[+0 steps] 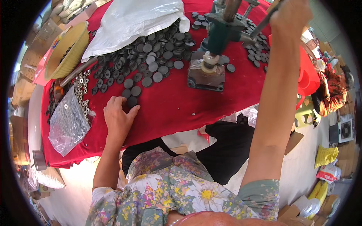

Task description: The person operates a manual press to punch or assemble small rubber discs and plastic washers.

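My left hand (117, 116) rests on the red cloth at the near edge of a heap of black discs (151, 56). Its thumb and curled fingers are around one black disc (132, 101), at the disc's edges. Up at the right, my right hand (291, 18) is closed round the lever (265, 23) of a green hand press (220, 35). Under the press's ram, a pale ring-shaped fitting (209, 63) sits over the square metal base (205, 80). Whatever lies beneath the ram is hidden.
A white sack (132, 22) covers the back of the heap. At left lie a clear bag of small metal parts (69, 120), loose metal rings (80, 88) and a yellow basket (68, 52). More discs (258, 52) lie right of the press, near a red container (308, 73). Another person (333, 92) is at far right.
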### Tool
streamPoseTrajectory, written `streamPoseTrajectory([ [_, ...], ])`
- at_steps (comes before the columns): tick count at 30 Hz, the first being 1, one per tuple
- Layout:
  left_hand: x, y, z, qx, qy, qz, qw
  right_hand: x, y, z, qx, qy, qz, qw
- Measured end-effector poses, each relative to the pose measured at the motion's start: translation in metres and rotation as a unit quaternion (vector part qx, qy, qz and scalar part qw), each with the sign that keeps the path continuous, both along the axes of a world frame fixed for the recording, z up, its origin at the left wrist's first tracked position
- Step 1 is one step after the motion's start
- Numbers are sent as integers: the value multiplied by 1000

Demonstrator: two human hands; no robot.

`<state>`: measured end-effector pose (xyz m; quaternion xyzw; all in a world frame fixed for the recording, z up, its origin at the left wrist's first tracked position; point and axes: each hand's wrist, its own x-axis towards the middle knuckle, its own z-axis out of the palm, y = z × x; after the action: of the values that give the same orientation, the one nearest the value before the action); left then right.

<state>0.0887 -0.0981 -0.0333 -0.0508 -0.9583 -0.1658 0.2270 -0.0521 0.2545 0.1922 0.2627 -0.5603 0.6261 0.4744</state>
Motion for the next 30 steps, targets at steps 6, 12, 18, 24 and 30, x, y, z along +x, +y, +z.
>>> streamPoseTrajectory([
  [6,-3,10,1,5,-8,19,1000,-31,1,12,-60,-70,-90,992],
  [12,-49,89,21,119,66,-197,971,-29,2,15,-78,-93,-96,988],
  [18,-107,162,17,166,-14,-219,961,-29,-4,14,-78,-70,-123,987],
  [24,-125,186,16,179,-36,-221,958,-29,0,14,-79,-82,-64,991],
  [30,-123,167,17,169,12,-201,965,5,-10,-1,-74,-47,-35,996],
])
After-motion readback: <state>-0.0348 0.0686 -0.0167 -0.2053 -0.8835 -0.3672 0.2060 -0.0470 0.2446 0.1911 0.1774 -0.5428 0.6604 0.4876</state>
